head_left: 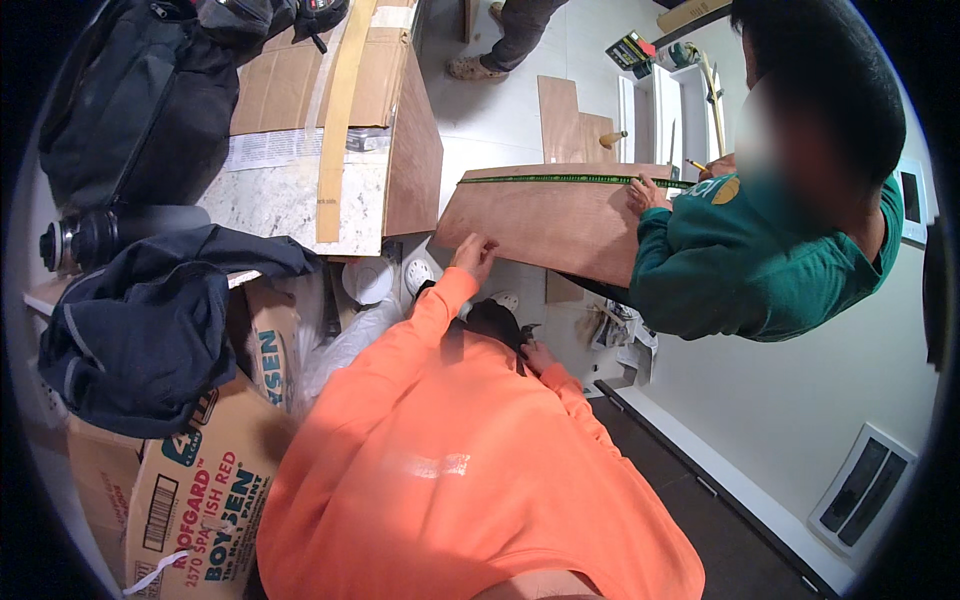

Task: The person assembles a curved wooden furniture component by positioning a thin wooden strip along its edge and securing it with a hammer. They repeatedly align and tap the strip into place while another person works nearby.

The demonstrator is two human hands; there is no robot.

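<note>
- Crouching under the camera, a person in an orange top (470, 470) reaches one hand (475, 255) to the lower left edge of a plywood board (550, 225), fingers curled loosely and touching the edge.
- That person's other hand (540, 355) sits by their dark hair – cannot tell whether it holds anything.
- The wearer's own hands fall outside the picture, so their state cannot be told.
- Plywood board: brown and wide, between the two co-workers, just right of the desk's wooden side panel (415, 150).
- A green tape measure (570, 179) is stretched along the board's far edge.
- A person in a green sweater (760, 260) presses a hand (648, 192) flat on the tape's right end; a yellow pencil (697, 165) is just beyond it.
- The desk (270, 200) has a marble-pattern top carrying flattened cardboard (290, 80) and a long pale wood strip (340, 120).
- Dark jackets (150, 320) are piled at left over a printed cardboard box (200, 500).
- Smaller plywood pieces (565, 120) lie on the white floor beyond the board – a third person's shoes (478, 66) are near the top.
</note>
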